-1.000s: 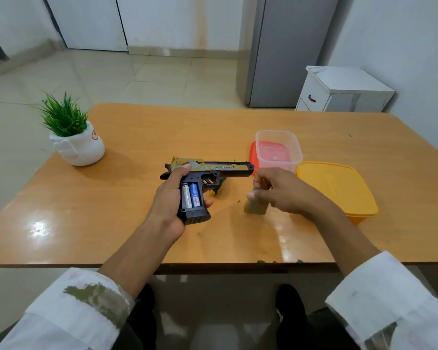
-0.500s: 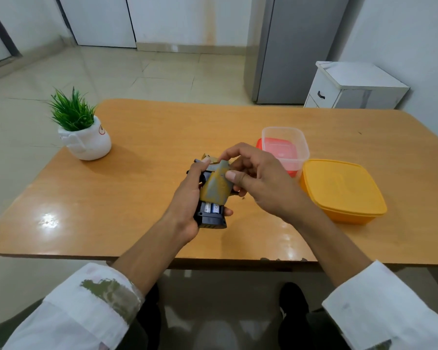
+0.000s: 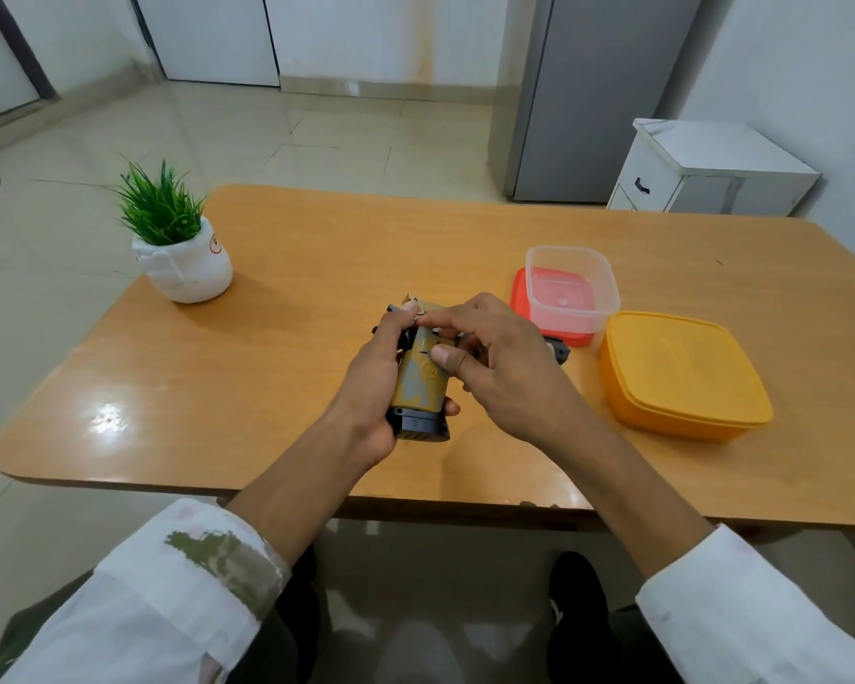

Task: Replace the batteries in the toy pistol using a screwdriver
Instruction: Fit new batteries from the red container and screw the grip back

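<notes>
The toy pistol is held above the wooden table, grip end toward me. My left hand grips the pistol's handle from the left. An olive-yellow battery cover lies over the handle and hides the batteries. My right hand pinches the cover, thumb on its face and fingers over its top edge. The pistol's black muzzle pokes out to the right behind my right hand. No screwdriver shows.
A potted green plant stands at the table's left. A clear tub sits on a red lid right of my hands. A closed yellow box lies nearer the right front. A white cabinet stands beyond the table.
My right hand picked the cover up from the table and brought it onto the pistol's handle. The batteries, visible a second ago, are now covered.
</notes>
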